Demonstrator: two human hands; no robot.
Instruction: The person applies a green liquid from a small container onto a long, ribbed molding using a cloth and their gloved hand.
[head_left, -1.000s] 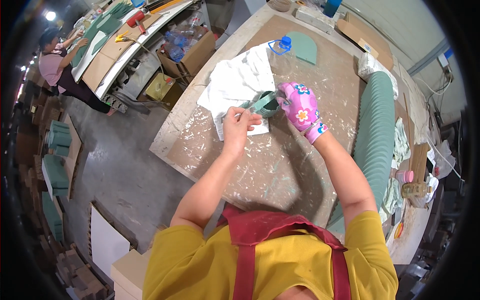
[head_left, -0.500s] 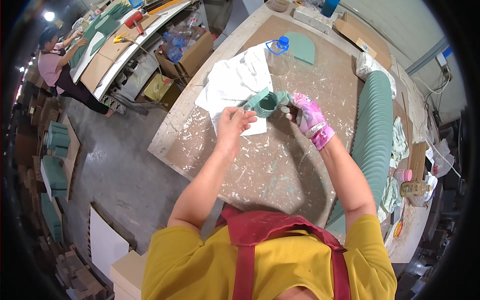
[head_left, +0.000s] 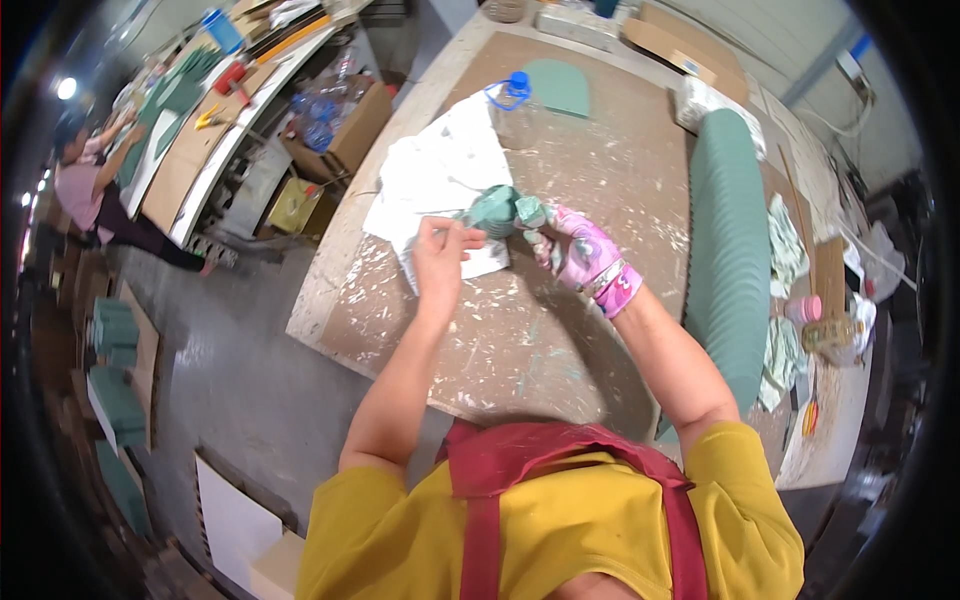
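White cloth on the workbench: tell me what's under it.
The white cloth lies on the flecked workbench, whose surface shows around its edges. Anything else beneath is covered and cannot be seen. The left hand and green piece block part of the cloth from view.

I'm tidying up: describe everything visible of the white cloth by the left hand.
The white cloth looks like soft fabric, rumpled on top and flatter toward its near edge. It lies on the table's left side. A clear, blue-capped bottle stands at its far right edge; a green piece and the left hand overlap it in view, contact unclear.
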